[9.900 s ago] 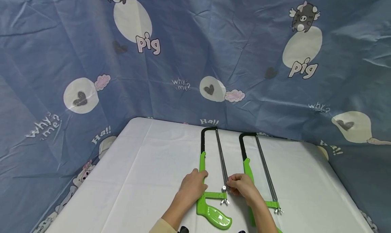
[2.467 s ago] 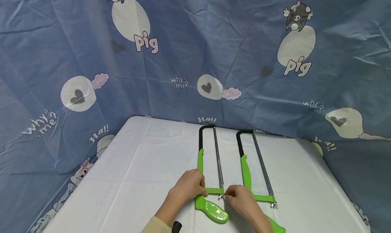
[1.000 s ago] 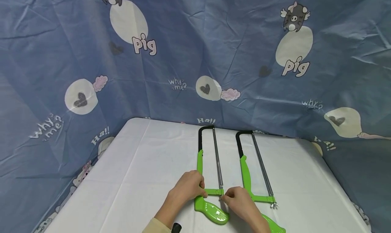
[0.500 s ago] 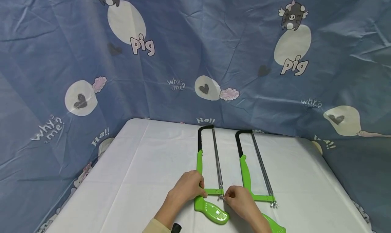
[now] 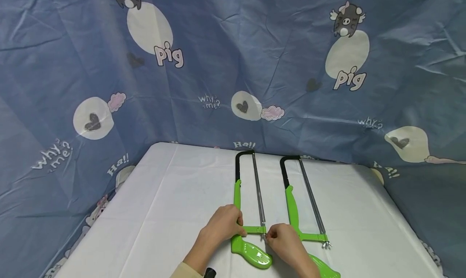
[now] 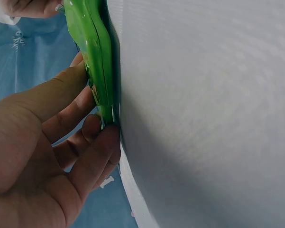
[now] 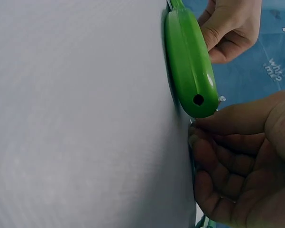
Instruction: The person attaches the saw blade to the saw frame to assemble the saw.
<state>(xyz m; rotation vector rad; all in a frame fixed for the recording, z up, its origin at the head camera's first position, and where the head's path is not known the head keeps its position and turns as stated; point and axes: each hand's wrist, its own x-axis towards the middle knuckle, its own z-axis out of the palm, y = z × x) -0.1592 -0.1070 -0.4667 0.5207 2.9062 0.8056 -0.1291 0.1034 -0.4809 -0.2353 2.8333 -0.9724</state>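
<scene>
Two hacksaws with green handles and black front bows lie side by side. My left hand (image 5: 223, 223) grips the green frame of the left hacksaw (image 5: 251, 253), near where its crossbar meets the frame. In the left wrist view, the fingers (image 6: 92, 156) curl round the green part just above the white cloth. At the crossbar's right end, my right hand (image 5: 285, 241) pinches the small silver wing nut (image 5: 263, 236) between thumb and fingertips. The grey blade (image 5: 259, 189) runs from the black bow down to that end. The right hand partly covers the wing nut.
The second hacksaw (image 5: 293, 209) lies to the right, its handle partly behind the right forearm. Its own wing nut (image 5: 327, 245) shows. Under both is a white-covered table (image 5: 189, 189). A blue printed curtain (image 5: 204, 59) hangs behind and at the sides.
Since the earliest frame, my right hand has moved from the blade's lower end to the wing nut, and my left hand slightly down the frame. Lately the right fingertips shift slightly around the nut.
</scene>
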